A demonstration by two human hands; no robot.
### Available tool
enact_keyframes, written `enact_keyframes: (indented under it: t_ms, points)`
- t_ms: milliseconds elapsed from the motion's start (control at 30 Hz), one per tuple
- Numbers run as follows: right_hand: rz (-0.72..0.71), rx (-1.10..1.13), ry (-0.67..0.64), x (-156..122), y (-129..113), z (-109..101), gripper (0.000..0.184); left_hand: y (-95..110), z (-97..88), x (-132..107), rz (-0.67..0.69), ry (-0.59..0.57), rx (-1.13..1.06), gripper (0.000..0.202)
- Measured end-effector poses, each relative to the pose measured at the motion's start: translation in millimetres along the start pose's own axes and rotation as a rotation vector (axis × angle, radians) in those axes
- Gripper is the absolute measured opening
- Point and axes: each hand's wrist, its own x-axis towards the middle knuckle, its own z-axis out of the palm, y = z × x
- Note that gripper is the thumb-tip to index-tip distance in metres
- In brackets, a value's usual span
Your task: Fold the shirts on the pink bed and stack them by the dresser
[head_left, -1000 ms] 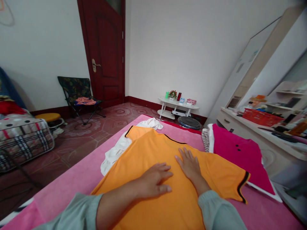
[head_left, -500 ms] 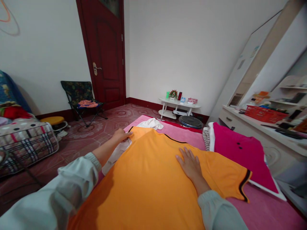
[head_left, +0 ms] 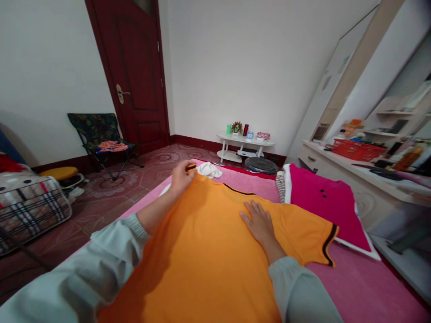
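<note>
An orange shirt (head_left: 215, 251) with black trim lies spread on the pink bed cover (head_left: 363, 287). My left hand (head_left: 182, 176) pinches the far left sleeve end of the orange shirt and holds it lifted off the bed. My right hand (head_left: 258, 222) lies flat, fingers apart, on the middle of the shirt. A white garment (head_left: 208, 169) shows beyond the lifted sleeve.
A magenta shirt (head_left: 323, 206) lies on the bed at the right, over a striped cloth (head_left: 280, 185). A dresser with a red basket (head_left: 357, 150) lines the right wall. A folding chair (head_left: 97, 137), a dark red door (head_left: 131, 76) and a small white table (head_left: 244, 146) stand beyond.
My left hand left the shirt's middle, reached to the far left sleeve, took hold of it and lifted it. My right hand stayed flat on the shirt.
</note>
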Motion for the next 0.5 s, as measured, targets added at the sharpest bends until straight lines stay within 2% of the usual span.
enact_keyframes:
  t_ms: [67,100,133,200,267,400,500]
  points:
    - [-0.009,0.022,0.008,0.0,1.9,0.6,0.054,25.3,20.9,-19.7,0.276,-0.321,-0.121,0.040]
    - [-0.013,0.037,0.015,0.2,3.4,1.4,0.054,34.4,28.9,-32.3,0.379,-0.494,-0.126,0.048]
    - [-0.017,0.054,0.028,0.7,5.3,2.6,0.053,40.9,33.7,-45.8,0.451,-0.625,-0.103,0.056]
    - [-0.033,0.094,0.069,2.3,10.0,5.7,0.052,46.7,31.0,-73.3,0.515,-0.782,-0.008,0.067]
    - [-0.058,0.148,0.127,4.5,15.3,9.0,0.052,45.6,11.6,-98.8,0.480,-0.824,0.146,0.072]
    - [-0.056,0.288,0.268,6.6,20.7,9.3,0.047,32.4,-55.5,-141.4,0.253,-0.768,0.476,0.073]
    - [-0.008,0.314,0.342,6.7,12.3,-1.2,0.040,18.3,-103.7,-167.4,0.064,-0.706,0.459,0.056]
